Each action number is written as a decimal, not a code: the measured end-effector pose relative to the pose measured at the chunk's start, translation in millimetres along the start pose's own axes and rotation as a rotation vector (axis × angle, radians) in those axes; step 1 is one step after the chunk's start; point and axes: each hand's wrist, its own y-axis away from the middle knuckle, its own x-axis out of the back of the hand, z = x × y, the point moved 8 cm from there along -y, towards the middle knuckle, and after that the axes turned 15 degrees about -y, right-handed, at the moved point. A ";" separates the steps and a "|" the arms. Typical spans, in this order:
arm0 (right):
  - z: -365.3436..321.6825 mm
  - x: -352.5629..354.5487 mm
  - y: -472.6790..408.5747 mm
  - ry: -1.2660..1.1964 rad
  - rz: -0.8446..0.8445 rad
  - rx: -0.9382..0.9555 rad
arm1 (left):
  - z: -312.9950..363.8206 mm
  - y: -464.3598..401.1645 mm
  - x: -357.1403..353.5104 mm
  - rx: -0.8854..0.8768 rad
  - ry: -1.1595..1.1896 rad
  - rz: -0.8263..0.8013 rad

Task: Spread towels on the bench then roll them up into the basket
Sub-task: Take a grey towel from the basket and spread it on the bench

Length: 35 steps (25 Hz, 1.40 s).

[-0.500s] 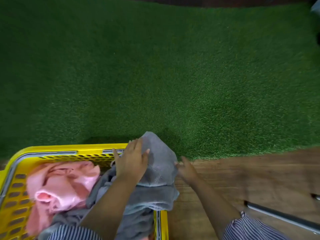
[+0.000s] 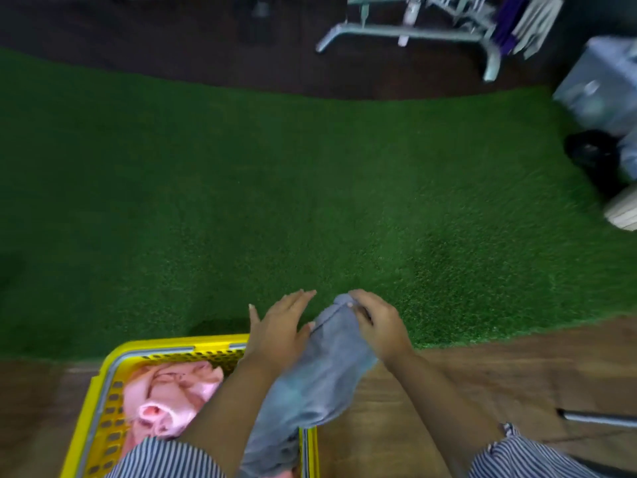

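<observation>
Head view: right hand [image 2: 379, 326] pinches the grey towel [image 2: 324, 377] above the basket [image 2: 113, 367]; left hand [image 2: 281, 326] flat against it; no writing legible.

Basket [image 2: 113, 381]: near left, on wood floor [image 2: 465, 374], holding one towel [image 2: 172, 395]. Second towel [image 2: 324, 367]: trailing out over basket's right rim, between left hand [image 2: 279, 326] and right hand [image 2: 379, 326]. Turf [image 2: 310, 201]: beyond basket and hands. Metal frame [image 2: 413, 32]: behind turf, far right.

Grey towel [image 2: 320, 381], pink towel [image 2: 172, 395], yellow basket [image 2: 103, 401], green turf [image 2: 310, 201], blue-and-white striped sleeves [image 2: 517, 453]
</observation>
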 end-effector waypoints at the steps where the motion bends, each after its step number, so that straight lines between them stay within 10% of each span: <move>1: -41.3 21.7 -4.6 0.041 -0.004 0.066 | 17.6 4.8 36.7 -0.066 0.039 0.012; 12: -445.4 294.2 5.9 0.166 0.180 0.572 | 170.9 83.9 445.3 -0.427 0.515 0.288; 18: -582.6 382.9 52.5 0.427 0.416 0.653 | 219.8 168.2 599.5 -0.496 0.505 0.723; 23: -555.8 372.2 68.9 0.094 0.178 0.391 | 212.2 231.0 653.7 -0.423 0.304 1.159; 35: -382.1 395.9 172.7 -0.134 0.184 -0.293 | 205.3 244.5 617.2 -0.303 0.196 1.144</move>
